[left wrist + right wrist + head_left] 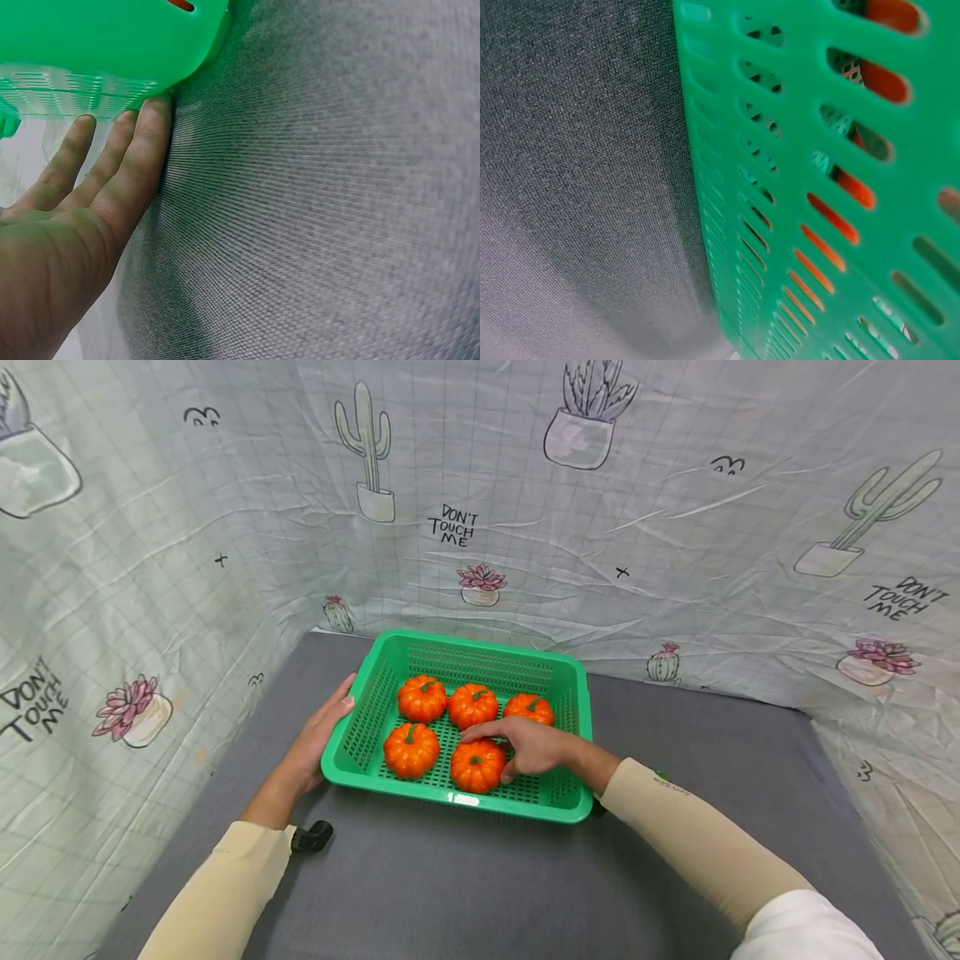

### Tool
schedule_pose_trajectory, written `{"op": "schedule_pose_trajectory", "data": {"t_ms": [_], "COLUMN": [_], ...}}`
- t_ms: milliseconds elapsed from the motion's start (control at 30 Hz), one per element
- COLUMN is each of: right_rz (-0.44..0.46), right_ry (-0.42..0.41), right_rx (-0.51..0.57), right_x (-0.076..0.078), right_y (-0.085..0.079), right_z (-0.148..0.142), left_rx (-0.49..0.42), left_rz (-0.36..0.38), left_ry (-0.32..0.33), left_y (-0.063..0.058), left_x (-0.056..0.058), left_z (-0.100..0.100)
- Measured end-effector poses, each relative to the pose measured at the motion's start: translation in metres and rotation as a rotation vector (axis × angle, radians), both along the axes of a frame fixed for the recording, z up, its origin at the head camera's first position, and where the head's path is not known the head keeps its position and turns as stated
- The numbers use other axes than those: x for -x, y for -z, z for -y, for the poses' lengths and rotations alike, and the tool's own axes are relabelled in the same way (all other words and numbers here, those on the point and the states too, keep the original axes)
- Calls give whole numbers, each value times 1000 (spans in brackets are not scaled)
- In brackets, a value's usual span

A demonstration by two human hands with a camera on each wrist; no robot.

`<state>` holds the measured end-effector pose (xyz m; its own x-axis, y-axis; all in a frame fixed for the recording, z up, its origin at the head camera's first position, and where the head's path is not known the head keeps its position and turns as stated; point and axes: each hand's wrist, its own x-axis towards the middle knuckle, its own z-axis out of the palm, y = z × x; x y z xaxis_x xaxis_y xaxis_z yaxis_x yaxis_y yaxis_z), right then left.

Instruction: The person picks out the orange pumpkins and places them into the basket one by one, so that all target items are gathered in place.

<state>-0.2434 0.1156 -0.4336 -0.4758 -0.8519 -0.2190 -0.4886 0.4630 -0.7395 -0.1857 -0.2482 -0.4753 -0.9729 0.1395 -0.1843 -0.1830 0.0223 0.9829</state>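
Observation:
A green plastic basket (457,795) with slotted walls holds several small orange pumpkins with green stems, three in the back row and two in front. My left hand (322,735) lies along the basket's left side, and in the left wrist view its fingers (139,161) are extended and touch the basket wall low down. Reaching over the right rim, my right hand (528,745) spans the front right pumpkin (477,767), thumb on its near right side and fingers behind its top. Beside that one sits the front left pumpkin (411,751). Through the slots, the right wrist view shows orange pieces but no hand clearly.
The basket stands on a grey cloth-covered table (450,885), close to the back edge. A pale curtain (525,543) printed with cacti hangs behind and on both sides. A black wrist strap piece (313,836) shows by the left forearm.

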Motion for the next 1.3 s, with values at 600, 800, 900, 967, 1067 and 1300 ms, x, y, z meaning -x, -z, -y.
{"op": "schedule_pose_trajectory", "data": {"t_ms": [600, 800, 900, 967, 1067, 1300], "right_rz": [-22, 11, -23, -64, -109, -219], "right_ry": [20, 57, 114, 162, 221, 398], "right_rx": [11, 25, 21, 9, 7, -17], "right_x": [2, 3, 3, 4, 5, 7], "right_y": [-3, -10, -23, -33, -47, -70], "right_z": [-3, -9, -15, -23, -38, -89], "left_rx": [-1, 3, 13, 26, 43, 245], "left_rz": [-1, -2, -1, 1, 8, -53], "left_ry": [20, 30, 31, 29, 19, 7], "left_y": [2, 4, 3, 3, 2, -3], "left_x": [4, 9, 11, 11, 8, 6], "left_z": [1, 0, 1, 3, 5, 17]}}
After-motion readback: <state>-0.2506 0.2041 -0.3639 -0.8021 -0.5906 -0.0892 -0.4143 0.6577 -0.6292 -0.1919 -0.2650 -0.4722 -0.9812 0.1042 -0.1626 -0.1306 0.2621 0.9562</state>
